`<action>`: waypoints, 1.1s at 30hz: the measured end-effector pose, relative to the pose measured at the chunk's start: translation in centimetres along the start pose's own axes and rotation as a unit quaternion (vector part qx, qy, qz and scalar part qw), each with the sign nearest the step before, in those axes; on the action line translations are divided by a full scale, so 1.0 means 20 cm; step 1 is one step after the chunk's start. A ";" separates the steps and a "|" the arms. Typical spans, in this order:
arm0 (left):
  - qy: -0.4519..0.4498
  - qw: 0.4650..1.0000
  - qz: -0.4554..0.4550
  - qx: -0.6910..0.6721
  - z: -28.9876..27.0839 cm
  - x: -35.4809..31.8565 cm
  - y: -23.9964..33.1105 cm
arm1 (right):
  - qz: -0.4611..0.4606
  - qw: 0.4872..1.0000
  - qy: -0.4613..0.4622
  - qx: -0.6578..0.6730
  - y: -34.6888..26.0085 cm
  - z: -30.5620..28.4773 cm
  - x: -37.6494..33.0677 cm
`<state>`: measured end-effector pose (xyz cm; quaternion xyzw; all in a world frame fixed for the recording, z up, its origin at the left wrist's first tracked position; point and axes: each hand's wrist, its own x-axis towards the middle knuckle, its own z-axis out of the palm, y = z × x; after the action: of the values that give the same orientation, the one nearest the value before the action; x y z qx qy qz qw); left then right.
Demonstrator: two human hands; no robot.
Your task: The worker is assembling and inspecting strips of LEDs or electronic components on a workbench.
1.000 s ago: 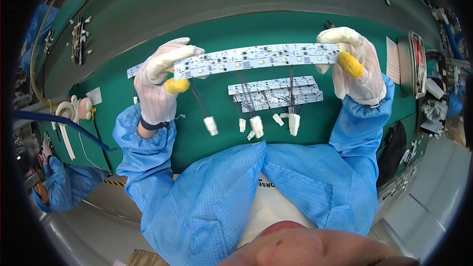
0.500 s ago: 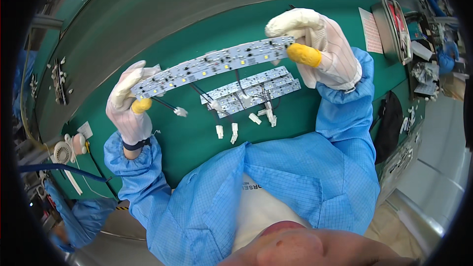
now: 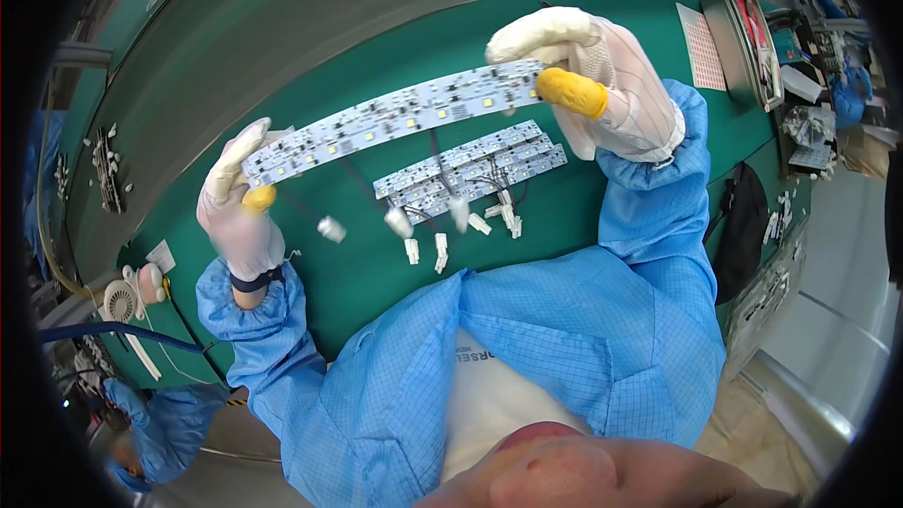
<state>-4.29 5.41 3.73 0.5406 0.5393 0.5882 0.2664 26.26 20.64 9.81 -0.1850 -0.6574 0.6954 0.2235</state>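
A long white LED circuit board strip (image 3: 390, 117) is held up above the green mat, its small yellow LEDs and dark components facing me. My left hand (image 3: 237, 179), in a pale glove with a yellow thumb cover, pinches the left end. The right end is gripped by my right hand (image 3: 593, 85), gloved the same way. Dark wires with white connectors (image 3: 331, 229) dangle from the strip, somewhat blurred. Below it several similar LED strips (image 3: 480, 169) lie overlapped on the mat, with white connectors (image 3: 440, 252) spread along their near side.
The green mat (image 3: 367, 292) covers the bench. At the far right stand a metal tin (image 3: 743, 47) and a sheet of red-marked labels (image 3: 701, 47). A black cloth-like item (image 3: 743, 235) lies right. To the left sits a small white fan (image 3: 122, 299); a co-worker's blue sleeve (image 3: 179, 428) shows lower left.
The held strip and my right hand have shifted slightly left and up. The dangling connectors swing. Both hands keep their hold on the ends.
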 end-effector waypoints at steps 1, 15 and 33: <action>-0.005 1.000 0.009 -0.013 -0.02 0.00 0.00 | -0.011 1.000 0.018 -0.014 0.01 0.00 0.01; -0.077 0.992 0.101 0.009 -0.06 -0.03 0.04 | 0.050 0.993 0.100 -0.047 0.08 0.02 0.06; -0.040 0.994 -0.002 -0.104 0.02 -0.01 0.07 | -0.007 0.998 0.057 0.008 0.09 -0.01 0.05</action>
<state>-3.44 4.95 4.84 0.5323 0.4648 0.6184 0.3439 25.42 21.35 7.95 -0.2185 -0.6394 0.6872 0.2669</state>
